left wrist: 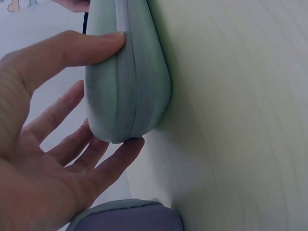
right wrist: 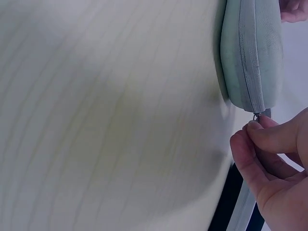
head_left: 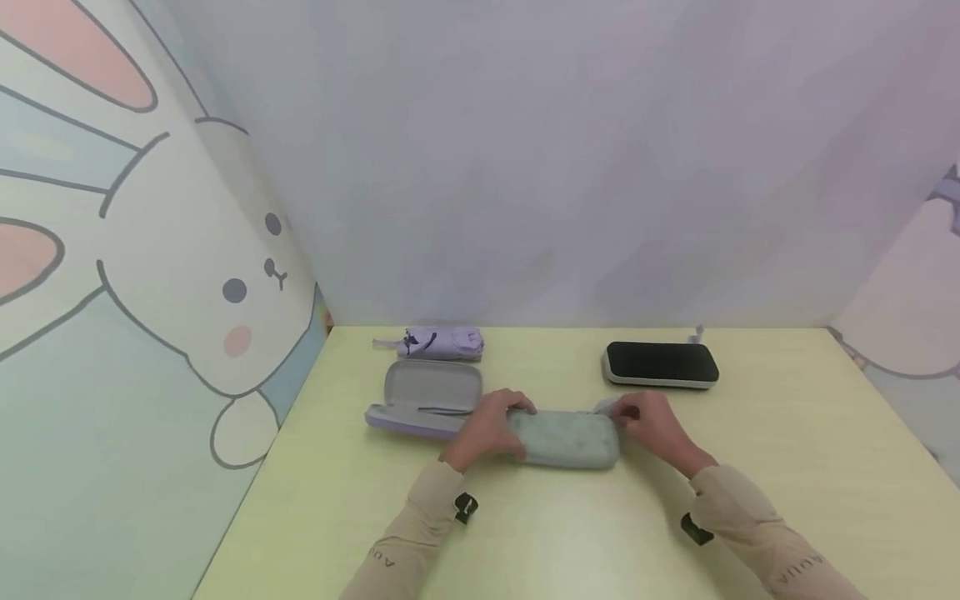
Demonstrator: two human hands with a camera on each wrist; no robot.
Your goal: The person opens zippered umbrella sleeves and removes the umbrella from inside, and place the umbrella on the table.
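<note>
A pale green zip case (head_left: 566, 439) lies on the table between both hands. My left hand (head_left: 489, 427) grips its left end, with the thumb (left wrist: 96, 47) along the zip's tape and the fingers around the end and far side. At the right end my right hand (head_left: 651, 423) pinches the small zip pull (right wrist: 256, 117) between thumb and fingertips. The zip's teeth look closed along the near side; its far side is hidden. Just left of my left hand, an open purple case (head_left: 420, 425) with a grey lining lies on the table.
A folded lilac umbrella (head_left: 442, 343) lies at the back left of the pale yellow table (head_left: 562, 533). Farther right sits a case with a black top (head_left: 660, 363) and a white lower edge. A wall (head_left: 570, 167) rises behind the table.
</note>
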